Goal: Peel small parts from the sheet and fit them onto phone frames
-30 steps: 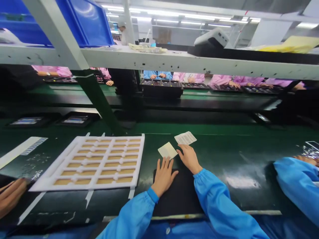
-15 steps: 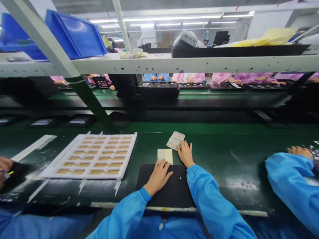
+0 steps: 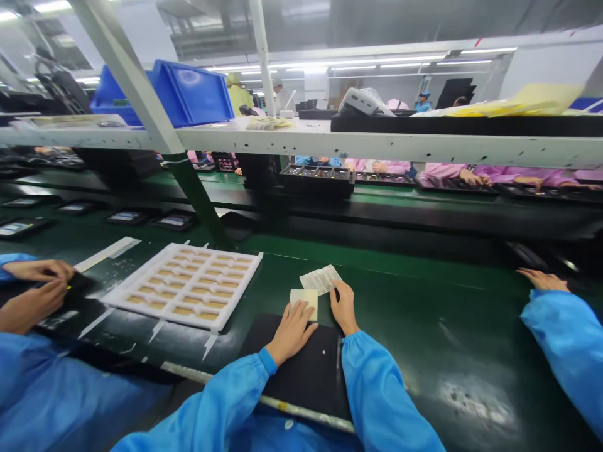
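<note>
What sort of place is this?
Probably a factory assembly line: there's a long green workbench, a white tray with rows of slots, and people in pink sleeves working opposite.

We see that the tabletop (image 3: 400, 301) is smooth and glossy, the mat (image 3: 311, 380) matt. The note (image 3: 306, 295) and the sheet (image 3: 320, 279) seem of paper, the tray (image 3: 141, 270) of matt foam, the bin (image 3: 195, 91) of glossy plastic, the sleeves (image 3: 386, 389) of cloth.

The scene is viewed from the person's head, faced forward and down. The bare left hand (image 3: 289, 333) and right hand (image 3: 345, 309) are seen from close behind and above; beyond the glossy dark-green worktop (image 3: 405, 333), a long white shelf (image 3: 386, 143) is shown farther off.
</note>
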`<act>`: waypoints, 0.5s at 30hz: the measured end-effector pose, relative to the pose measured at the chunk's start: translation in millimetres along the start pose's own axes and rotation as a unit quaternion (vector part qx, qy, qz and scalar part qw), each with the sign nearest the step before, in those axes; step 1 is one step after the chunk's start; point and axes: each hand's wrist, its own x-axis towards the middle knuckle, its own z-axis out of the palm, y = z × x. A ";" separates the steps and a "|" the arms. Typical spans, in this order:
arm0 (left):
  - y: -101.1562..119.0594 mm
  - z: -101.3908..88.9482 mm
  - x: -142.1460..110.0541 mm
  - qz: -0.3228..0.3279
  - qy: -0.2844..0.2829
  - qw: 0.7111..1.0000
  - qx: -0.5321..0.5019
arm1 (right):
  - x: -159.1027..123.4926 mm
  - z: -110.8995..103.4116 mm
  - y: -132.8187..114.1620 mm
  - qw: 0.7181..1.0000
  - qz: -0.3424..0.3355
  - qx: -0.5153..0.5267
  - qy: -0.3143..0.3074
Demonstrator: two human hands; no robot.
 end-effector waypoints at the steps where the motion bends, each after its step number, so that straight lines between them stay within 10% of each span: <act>1: 0.8 -0.1 0.8 -0.002 -0.003 1.000 0.000 | 1.3 0.7 2.2 1.000 -0.001 0.001 -0.004; 15: 9.1 -11.0 0.3 -0.062 -0.024 0.998 -0.019 | 36.4 26.9 -19.9 0.992 -0.084 0.077 -0.054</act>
